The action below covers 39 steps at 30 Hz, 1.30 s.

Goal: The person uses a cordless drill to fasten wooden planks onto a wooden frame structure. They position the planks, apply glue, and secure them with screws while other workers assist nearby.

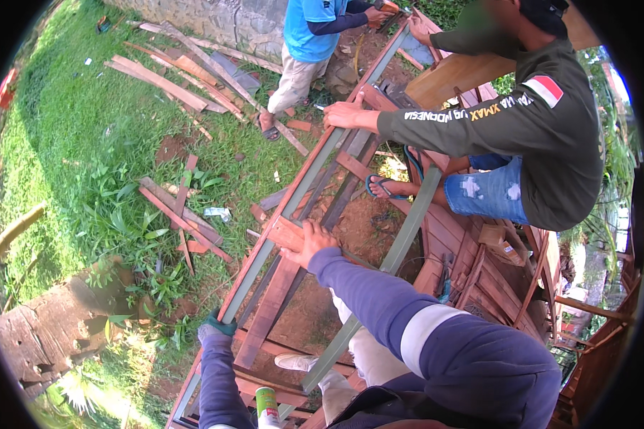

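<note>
A long wooden frame rail (pixel 252 277), grey-green on its face with a reddish-brown edge, runs diagonally from lower left to the top. My left hand (pixel 217 327), in a grey and teal glove, closes round this rail near its lower part. Farther up, my right hand (pixel 310 242) is bare and grips a short reddish wood block (pixel 287 233) that lies across the rail. Some of its fingers are hidden behind the block. Another grey-green beam (pixel 379 286) slants under my right forearm. A green and white can (pixel 267 405) stands by my left forearm.
A co-worker in a dark long-sleeved shirt (pixel 558 136) sits at right, one hand on the rail. Another person in a blue shirt (pixel 309 32) holds a tool at the top. Loose planks (pixel 186 75) lie on grass. A tree trunk (pixel 61 325) is at lower left.
</note>
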### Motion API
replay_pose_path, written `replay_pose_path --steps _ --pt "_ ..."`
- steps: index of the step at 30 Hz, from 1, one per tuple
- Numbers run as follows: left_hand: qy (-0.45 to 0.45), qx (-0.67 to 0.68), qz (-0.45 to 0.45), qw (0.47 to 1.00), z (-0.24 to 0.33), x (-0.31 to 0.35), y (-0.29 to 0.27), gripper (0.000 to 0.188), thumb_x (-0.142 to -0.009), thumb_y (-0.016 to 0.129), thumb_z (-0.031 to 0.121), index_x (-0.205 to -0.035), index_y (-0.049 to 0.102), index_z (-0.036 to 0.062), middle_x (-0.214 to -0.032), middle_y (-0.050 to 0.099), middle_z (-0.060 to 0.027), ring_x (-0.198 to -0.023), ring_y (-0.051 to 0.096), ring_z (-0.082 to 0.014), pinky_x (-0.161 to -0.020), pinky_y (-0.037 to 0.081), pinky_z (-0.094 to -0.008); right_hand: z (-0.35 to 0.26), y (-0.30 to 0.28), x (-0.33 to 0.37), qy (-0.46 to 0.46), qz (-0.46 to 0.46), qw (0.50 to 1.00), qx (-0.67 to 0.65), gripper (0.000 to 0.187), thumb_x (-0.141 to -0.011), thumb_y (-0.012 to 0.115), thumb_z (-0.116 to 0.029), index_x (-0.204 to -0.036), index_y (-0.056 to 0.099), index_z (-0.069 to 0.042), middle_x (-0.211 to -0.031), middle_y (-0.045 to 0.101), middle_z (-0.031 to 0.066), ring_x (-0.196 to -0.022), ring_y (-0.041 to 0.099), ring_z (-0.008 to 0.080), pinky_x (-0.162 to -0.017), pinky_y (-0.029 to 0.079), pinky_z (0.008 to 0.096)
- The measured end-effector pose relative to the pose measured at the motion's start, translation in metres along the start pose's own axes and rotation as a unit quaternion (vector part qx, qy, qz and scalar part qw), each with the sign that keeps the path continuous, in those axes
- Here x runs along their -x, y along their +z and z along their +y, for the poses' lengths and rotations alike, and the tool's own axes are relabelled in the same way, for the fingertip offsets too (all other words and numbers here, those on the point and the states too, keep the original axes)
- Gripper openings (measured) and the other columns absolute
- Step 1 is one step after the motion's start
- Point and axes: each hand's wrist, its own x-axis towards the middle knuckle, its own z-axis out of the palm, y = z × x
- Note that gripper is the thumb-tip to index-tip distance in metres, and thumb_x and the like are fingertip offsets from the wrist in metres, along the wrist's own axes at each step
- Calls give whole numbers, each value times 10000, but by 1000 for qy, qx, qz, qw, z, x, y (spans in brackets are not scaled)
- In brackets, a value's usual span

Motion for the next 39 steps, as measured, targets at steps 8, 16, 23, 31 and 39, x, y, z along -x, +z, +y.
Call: replay_pose_path --steps 8,16,23,31,39 --pt "-42 -17 -79 996 8 0 -8 796 -703 798 463 -1406 647 121 -1166 756 -199 -1104 725 -369 -981 564 -451 5 9 -3 -12 33 999 11 1006 -769 769 -697 -1455 428 -44 -1434 538 255 -1347 528 422 -1116 463 494" --pt "-40 -10 -77 996 -3 -6 1 814 -693 806 474 -1404 647 110 -1153 764 -185 -1087 735 -348 -977 567 -441 7 14 -4 -24 72 997 19 995 -753 787 -681 -1449 450 -55 -1383 568 224 -1268 572 412 -1042 489 516" --pt "-29 -13 -66 997 1 -3 -1 800 -699 807 471 -1398 652 115 -1176 756 -191 -1092 730 -359 -986 561 -445 -1 -3 -1 1 2 1000 -5 992 -784 766 -675 -1456 417 -33 -1505 478 281 -1395 487 429 -1148 432 488" --pt "-38 -25 -55 997 3 -1 -3 796 -682 811 455 -1383 661 109 -1157 756 -207 -1092 725 -382 -973 565 -461 2 -1 -2 -4 -3 1000 1 1015 -786 753 -697 -1468 396 -35 -1525 438 331 -1425 451 462 -1172 408 502" --pt "-27 0 -48 998 -5 -4 5 748 -673 818 442 -1338 689 124 -1120 763 -208 -1044 740 -383 -940 579 -467 4 2 -4 -1 -19 1000 2 1020 -798 734 -712 -1484 387 -41 -1538 425 338 -1465 415 453 -1205 380 498"
